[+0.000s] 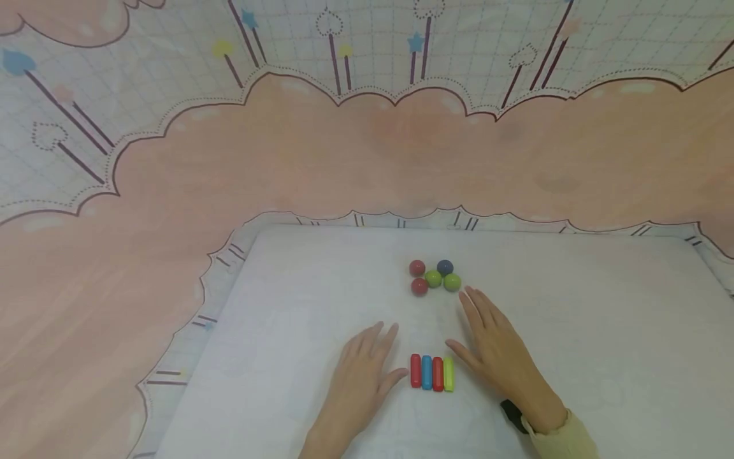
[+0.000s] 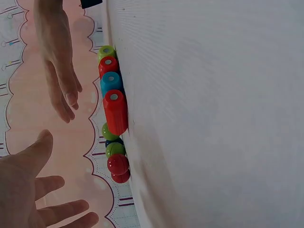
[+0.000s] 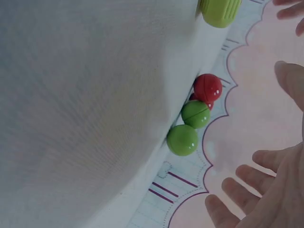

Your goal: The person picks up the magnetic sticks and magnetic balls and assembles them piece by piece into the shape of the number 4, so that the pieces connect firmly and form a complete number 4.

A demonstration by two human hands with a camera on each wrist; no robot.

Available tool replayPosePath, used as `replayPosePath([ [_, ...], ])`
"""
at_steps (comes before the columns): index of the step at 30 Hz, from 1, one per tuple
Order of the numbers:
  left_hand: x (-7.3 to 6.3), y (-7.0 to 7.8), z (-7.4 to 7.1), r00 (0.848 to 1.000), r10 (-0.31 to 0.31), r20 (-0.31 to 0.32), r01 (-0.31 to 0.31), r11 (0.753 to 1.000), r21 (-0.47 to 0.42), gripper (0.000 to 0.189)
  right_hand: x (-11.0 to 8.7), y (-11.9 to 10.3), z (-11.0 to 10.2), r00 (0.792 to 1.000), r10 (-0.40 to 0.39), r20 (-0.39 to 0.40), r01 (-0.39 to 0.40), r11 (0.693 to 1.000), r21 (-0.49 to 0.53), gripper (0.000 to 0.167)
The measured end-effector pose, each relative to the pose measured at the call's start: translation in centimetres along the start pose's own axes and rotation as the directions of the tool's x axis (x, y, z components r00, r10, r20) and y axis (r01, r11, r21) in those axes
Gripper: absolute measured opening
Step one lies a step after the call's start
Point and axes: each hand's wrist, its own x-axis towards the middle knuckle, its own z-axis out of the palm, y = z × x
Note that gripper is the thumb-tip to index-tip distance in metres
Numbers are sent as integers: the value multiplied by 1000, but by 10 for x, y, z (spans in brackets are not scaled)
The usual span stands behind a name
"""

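The left hand, fingers spread and empty, has its thumb just beside four bars lying on the table; five balls sit beyond. The right hand is outstretched, empty, near the balls. The bars' parallel long axes point away from the person.

A lane runs between the bars and the balls at their 12 o'clock. The left hand obstructs 9 o'clock, thumb just beside; the right hand obstructs 2 to 3, fingers near the balls. Desk lies open at the balls' 9.
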Motion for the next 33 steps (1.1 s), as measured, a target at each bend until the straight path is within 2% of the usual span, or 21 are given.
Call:
replayPosePath([
  [8,2,4,1,1000,8,6,-7,998,-59,71,6,3,4,999,-21,-29,22,999,27,87],
  [13,3,5,1,1000,-4,29,6,997,-80,70,12,4,5,1000,-8,-14,8,999,35,85],
  [19,5,5,2,1000,-10,27,13,993,-117,70,19,7,5,1000,11,-5,-11,999,42,83],
  [23,5,4,5,1000,-8,30,12,991,-131,69,23,7,5,1000,14,-8,-14,999,46,79],
  [30,8,5,7,997,-24,78,34,991,-132,68,32,7,3,1000,14,0,-14,999,50,75],
  [33,10,6,7,997,-25,76,34,991,-126,67,37,8,0,1000,14,6,-15,998,53,73],
])
